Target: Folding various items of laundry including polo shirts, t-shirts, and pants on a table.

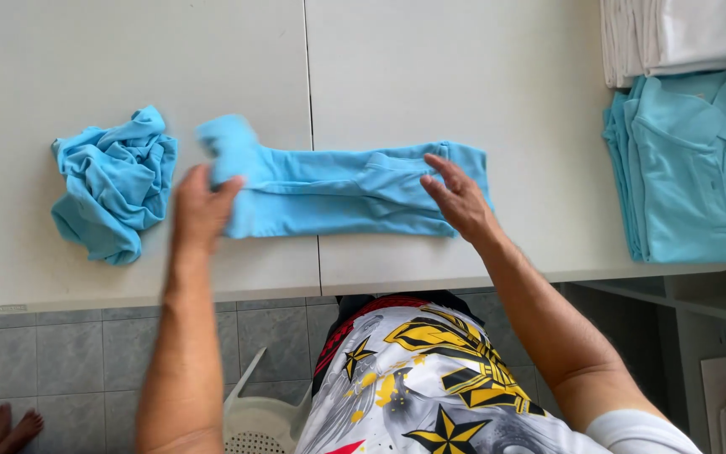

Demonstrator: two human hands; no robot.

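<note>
At the far left of the white table [86, 50] lies a crumpled light blue garment [113, 183], bunched in a loose heap and well apart from both hands. Just to its right the left hand [199, 206] comes up from the table's near edge and pinches the left end of a light blue shirt [338, 189] that is folded into a long narrow strip; the thumb and fingers are closed on the cloth, and the end above the hand is lifted and blurred, so exactly how much fabric sits inside the grip cannot be told. The strip runs flat across the seam between the two tabletops, near the front edge. At its right end the right hand [457, 197] lies on top of the cloth with fingers spread open and fairly flat, pressing rather than gripping, holding nothing. Further right, near the table's corner, a stack of folded light blue polo shirts [691, 168] sits squared up, and just behind it a stack of folded white garments [682, 34] touches the picture's top edge. Below the table, a white plastic basket [262, 416] stands on the grey tiled floor [60, 361]
</note>
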